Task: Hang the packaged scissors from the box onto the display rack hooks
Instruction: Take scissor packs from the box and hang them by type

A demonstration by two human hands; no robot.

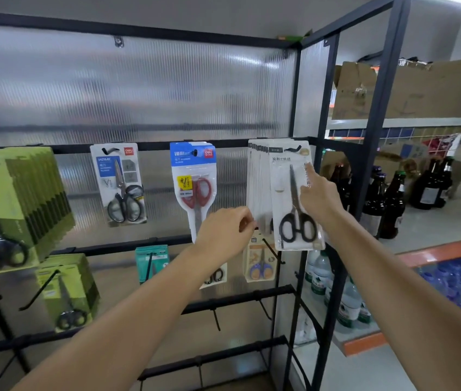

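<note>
Both bare forearms reached up from the bottom of the view toward the display rack (150, 32). On its upper rail, a row of white scissors packs (260, 187) hung from a hook (293, 149) at the right end. The right hand (319, 196) lay against the front pack (294, 198), which showed black-handled scissors, its index finger stretched up along the pack's right edge; whether the thumb gripped the pack could not be told. The left hand (223, 230) was at the lower left corner of the same row, its fingers curled and pinching the bottom edges of the packs behind the front one. To the left on that rail hung a blue pack with red-handled scissors (195, 187), then a clear pack with black scissors (120, 184), then a thick row of green packs (17, 201) at the far left. Lower rails carried more green packs (68, 292), a teal pack (153, 261) and a pack with purple-handled scissors (260, 263). Dark bottles (393, 198) stood on shelving beyond the rack's right side.
</note>
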